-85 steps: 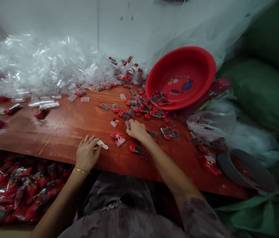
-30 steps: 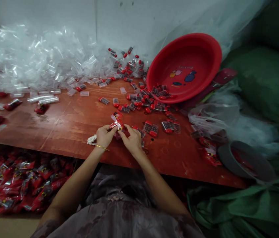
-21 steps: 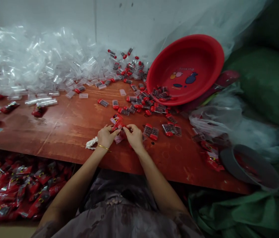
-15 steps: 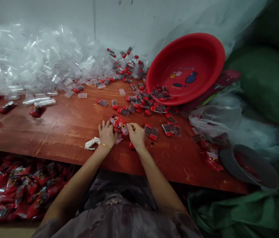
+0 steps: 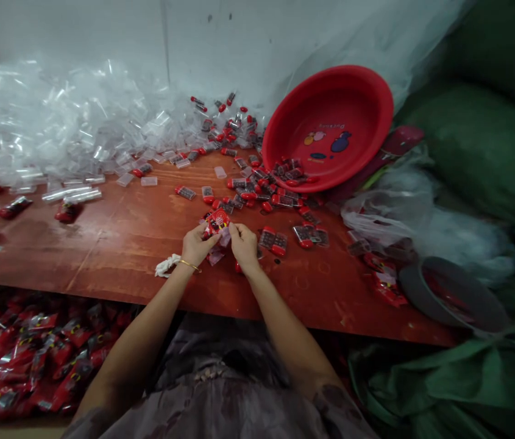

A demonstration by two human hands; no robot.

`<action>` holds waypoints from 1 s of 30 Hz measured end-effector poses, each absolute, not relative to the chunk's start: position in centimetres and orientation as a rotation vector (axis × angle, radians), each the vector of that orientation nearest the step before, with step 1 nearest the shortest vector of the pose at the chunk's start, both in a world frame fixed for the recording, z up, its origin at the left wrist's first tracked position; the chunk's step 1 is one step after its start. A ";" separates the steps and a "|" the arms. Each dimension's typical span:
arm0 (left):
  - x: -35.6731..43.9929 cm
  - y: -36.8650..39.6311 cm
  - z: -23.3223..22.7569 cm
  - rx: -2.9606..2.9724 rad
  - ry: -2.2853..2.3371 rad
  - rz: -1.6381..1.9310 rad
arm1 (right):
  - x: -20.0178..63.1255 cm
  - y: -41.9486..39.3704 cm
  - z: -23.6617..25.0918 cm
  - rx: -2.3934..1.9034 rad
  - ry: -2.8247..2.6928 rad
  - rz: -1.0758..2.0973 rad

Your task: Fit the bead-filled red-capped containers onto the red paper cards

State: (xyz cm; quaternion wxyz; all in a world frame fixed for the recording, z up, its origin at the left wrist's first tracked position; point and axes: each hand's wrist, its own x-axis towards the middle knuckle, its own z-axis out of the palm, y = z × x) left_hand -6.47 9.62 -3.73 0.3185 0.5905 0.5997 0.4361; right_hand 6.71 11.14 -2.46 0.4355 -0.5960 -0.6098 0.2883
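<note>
Packet (image 5: pixel 219 221), between left grip (image 5: pixel 197 245) and right grip (image 5: pixel 244 245)

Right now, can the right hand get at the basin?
Probably yes: only low, loose cases lie between the right hand and the basin, though that hand holds a packet.

The red packet (image 5: pixel 217 221) looks like glossy printed plastic film, the tabletop (image 5: pixel 115 244) scuffed wood with a dull sheen, the basin (image 5: pixel 353 161) smooth plastic, the heaped sleeves (image 5: pixel 69 122) clear, shiny plastic, the bracelet (image 5: pixel 189 264) polished metal, and the green fabric (image 5: pixel 458 384) matt, creased cloth.
</note>
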 end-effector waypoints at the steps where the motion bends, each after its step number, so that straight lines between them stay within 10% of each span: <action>1: -6.7 9.8 -3.8 1.518 1.570 1.116 | 6.7 11.3 -2.5 -1.484 -1.518 0.713; 10: -7.0 9.8 -2.3 1.991 2.281 0.854 | 7.4 12.4 -2.2 -1.524 -1.486 0.602; 30: -4.8 1.9 -0.1 0.713 1.333 1.396 | 8.8 1.2 -2.5 -1.194 -1.751 0.499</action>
